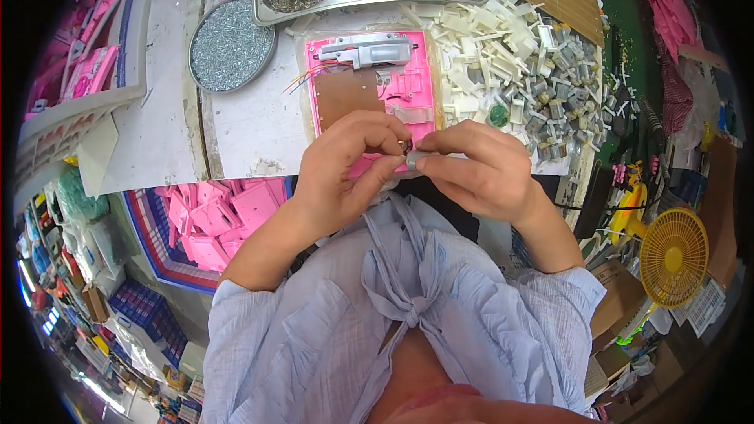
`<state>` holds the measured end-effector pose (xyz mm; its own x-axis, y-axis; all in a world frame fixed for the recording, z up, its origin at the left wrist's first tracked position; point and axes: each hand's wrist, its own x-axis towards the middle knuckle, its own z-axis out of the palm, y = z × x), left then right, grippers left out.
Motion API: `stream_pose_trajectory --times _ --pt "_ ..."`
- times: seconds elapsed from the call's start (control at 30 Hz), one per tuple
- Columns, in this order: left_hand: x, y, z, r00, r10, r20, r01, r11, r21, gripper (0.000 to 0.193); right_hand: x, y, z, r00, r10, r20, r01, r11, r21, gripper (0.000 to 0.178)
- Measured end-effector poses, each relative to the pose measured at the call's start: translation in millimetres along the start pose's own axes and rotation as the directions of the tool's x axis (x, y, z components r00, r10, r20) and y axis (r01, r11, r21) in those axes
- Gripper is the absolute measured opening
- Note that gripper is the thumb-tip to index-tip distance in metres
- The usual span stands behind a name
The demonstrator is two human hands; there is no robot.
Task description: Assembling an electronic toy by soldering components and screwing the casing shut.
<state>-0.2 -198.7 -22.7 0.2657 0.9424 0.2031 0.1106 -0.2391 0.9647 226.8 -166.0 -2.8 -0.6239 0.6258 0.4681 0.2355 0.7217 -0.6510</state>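
In front of me lies a pink plastic housing [424, 82] on a clear plastic bag. A brown flat board [345, 98], a grey mechanism [369, 53] and thin coloured wires [305, 76] sit in it. Over the housing's near edge, my left hand [345, 161] pinches a small brass-coloured metal piece [403, 144], its exact kind too small to tell. Close against it, my right hand [483, 169] holds a small grey round part [412, 159] between thumb and fingers. The fingertips of both hands nearly meet and partly hide these pieces.
A round dish of screws [233, 45] stands at the left. Behind is a metal tray [369, 1] with small metal parts. White plastic pieces and grey motor-like parts [561, 71] are heaped at the right. A crate [169, 263] of pink parts is below left; a yellow fan [673, 257] is at right.
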Motion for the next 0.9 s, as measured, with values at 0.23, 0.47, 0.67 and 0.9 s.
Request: stream_pose_trajectory --times 0.23,0.47,0.67,0.9 --pt "-5 -4 7 0.979 0.198 -0.038 -0.179 0.941 0.288 0.026 -10 4 6 0.995 -0.083 -0.063 0.077 0.993 -0.091 0.028" --pt "-11 -13 7 0.991 0.059 -0.121 -0.042 0.990 0.138 0.022 -12 10 8 0.996 -0.088 -0.021 0.087 0.994 -0.071 0.026" --pt "-6 -16 0 0.975 0.196 -0.104 -0.174 0.966 0.189 0.025 -14 16 11 0.997 -0.077 -0.019 0.076 0.996 -0.049 0.025" --pt "27 -41 -38 0.920 0.313 -0.238 0.013 0.581 0.814 0.021 -10 35 -1 0.997 -0.020 -0.077 0.000 0.969 -0.247 0.030"
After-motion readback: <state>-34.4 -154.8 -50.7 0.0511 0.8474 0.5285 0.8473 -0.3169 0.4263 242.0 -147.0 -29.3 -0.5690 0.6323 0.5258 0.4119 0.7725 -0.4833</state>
